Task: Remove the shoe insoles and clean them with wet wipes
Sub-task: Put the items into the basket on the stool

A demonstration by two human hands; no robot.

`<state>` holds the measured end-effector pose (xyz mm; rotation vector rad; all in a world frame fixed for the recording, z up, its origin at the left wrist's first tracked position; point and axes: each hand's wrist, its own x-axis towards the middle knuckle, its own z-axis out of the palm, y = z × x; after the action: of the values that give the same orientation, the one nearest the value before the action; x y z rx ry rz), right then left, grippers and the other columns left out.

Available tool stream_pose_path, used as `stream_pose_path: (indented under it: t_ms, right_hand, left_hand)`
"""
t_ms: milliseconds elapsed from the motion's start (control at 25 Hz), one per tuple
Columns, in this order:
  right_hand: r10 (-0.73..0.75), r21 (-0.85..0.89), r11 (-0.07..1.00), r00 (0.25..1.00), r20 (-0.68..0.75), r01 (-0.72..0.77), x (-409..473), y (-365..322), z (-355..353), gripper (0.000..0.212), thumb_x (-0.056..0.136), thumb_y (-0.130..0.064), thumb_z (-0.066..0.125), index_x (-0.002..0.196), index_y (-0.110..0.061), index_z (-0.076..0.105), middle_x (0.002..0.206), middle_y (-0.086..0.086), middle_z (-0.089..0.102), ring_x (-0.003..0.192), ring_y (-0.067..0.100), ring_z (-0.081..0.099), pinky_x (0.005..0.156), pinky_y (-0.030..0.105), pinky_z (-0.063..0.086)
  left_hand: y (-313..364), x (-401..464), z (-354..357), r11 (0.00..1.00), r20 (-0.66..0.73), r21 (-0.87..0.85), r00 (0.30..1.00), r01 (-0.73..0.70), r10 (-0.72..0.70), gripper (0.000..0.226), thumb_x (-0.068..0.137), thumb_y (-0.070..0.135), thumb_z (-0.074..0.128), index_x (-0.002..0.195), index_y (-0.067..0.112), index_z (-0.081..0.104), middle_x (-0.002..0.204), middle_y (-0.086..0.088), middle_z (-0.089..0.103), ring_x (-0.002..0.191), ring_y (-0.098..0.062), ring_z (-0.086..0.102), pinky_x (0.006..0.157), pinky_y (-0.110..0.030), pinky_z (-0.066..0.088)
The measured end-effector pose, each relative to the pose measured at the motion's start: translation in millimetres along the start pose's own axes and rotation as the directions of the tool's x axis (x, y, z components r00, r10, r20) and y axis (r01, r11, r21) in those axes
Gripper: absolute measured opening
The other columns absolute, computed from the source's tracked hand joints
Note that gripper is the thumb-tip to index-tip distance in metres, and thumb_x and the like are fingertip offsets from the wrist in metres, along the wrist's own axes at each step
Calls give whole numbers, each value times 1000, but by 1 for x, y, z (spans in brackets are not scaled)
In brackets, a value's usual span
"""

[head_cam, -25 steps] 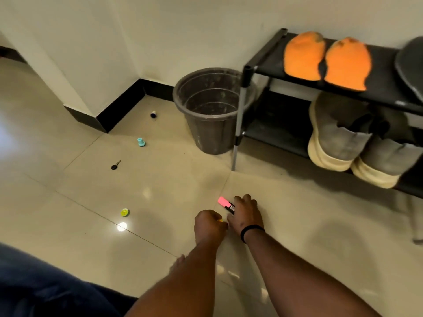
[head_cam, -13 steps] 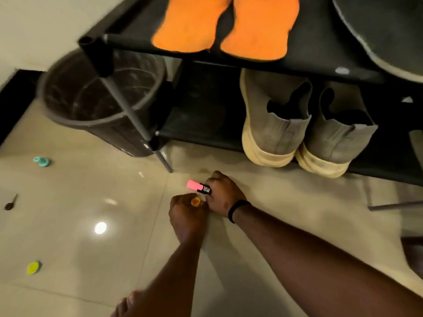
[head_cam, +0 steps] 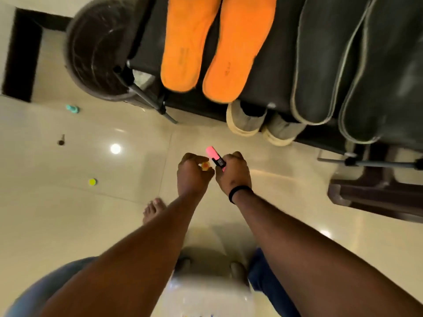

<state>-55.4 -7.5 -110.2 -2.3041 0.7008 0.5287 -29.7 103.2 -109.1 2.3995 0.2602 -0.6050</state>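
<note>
The floor (head_cam: 68,213) of pale glossy tile fills most of the view, and the black shoe rack (head_cam: 279,65) stands at its far side, beyond both hands. On the rack's top shelf lie two orange insoles (head_cam: 217,46) side by side, touching along their inner edges, long axes running away from the person with the heels at the near edge; two dark insoles (head_cam: 343,65) lie just to their right, the same way round. Under the shelf a pair of grey shoes (head_cam: 263,124) shows its heels. A dark bucket (head_cam: 96,49) stands left of the rack. The right hand (head_cam: 233,172) is the nearer one to the insoles; its grip is clamped around a pink marker (head_cam: 216,157), whose tip points up and left. The left hand (head_cam: 193,172), just beside it, pinches a small orange cap (head_cam: 205,165). Both hands are full, so, as I judge it, marker and cap must be put down before an insole can be lifted. No wet wipes show. A yellow cap (head_cam: 92,181), a teal piece (head_cam: 72,108) and a small dark item (head_cam: 61,140) lie scattered on the floor to the left, well apart from the reach.
</note>
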Motion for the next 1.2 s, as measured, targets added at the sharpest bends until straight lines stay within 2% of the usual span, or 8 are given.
stream_pose_path:
  t_ms: [120,280,480,680,840,1000,1120,1200]
  right_hand:
    - [53,47,998,998,-21,-52,-74,-22,-94,16,88,-23,62,96,-9,66,104,8,56,92,30,59,82,35,50]
    - [29,81,996,996,-81,-23,-170,-48,-280,12,87,-20,61,94,-11,65,101,7,55,94,28,56,84,37,48]
    - [59,95,995,970,-237,-38,-253,-60,-483,14,82,-23,65,88,-10,64,96,8,56,89,29,57,80,36,47]
    - [252,236,958,879,-404,-166,-294,-29,-581,17,84,-26,67,88,-10,64,95,8,59,87,27,57,77,33,44]
    - [484,361,866,758,-437,-346,-332,26,-608,12,81,-21,67,80,-10,65,85,8,58,79,26,54,65,26,31]
    - [669,505,735,606,-431,-453,-371,99,-636,17,77,-15,69,65,-11,57,69,8,56,68,29,53,51,29,26]
    - [745,546,662,534,-401,-513,-381,153,-656,11,79,-21,72,78,-13,65,77,2,59,73,24,57,61,28,38]
    - [759,532,647,524,-386,-546,-374,199,-667,18,80,-29,72,85,-13,68,85,2,64,81,24,60,64,29,45]
  left_hand:
    - [58,-76,-77,991,99,118,994,-64,53,28,75,15,80,102,19,76,105,5,66,85,-14,68,76,-21,50]
    - [202,-189,-192,949,251,223,954,-223,165,29,78,14,77,107,18,77,109,3,63,91,-17,67,83,-24,53]
    - [380,-280,-261,904,128,129,911,-407,392,22,75,13,78,97,13,78,95,-4,67,80,-20,64,74,-31,53]
    - [491,-324,-220,821,186,13,808,-571,560,23,79,16,78,101,16,76,99,0,65,87,-11,60,70,-7,37]
    - [543,-342,-157,719,382,-39,655,-694,653,21,75,13,76,96,16,78,98,-5,66,88,-21,64,81,-32,51]
    - [587,-381,-97,647,516,-47,536,-761,668,18,75,15,70,90,12,79,98,-10,67,88,-26,66,80,-35,54]
    - [599,-405,-50,658,608,-11,517,-753,602,21,79,11,69,98,16,78,105,-5,65,96,-22,65,80,-26,47]
    - [610,-418,-11,661,634,47,534,-749,559,23,84,12,66,103,16,78,111,-5,65,101,-22,64,83,-29,49]
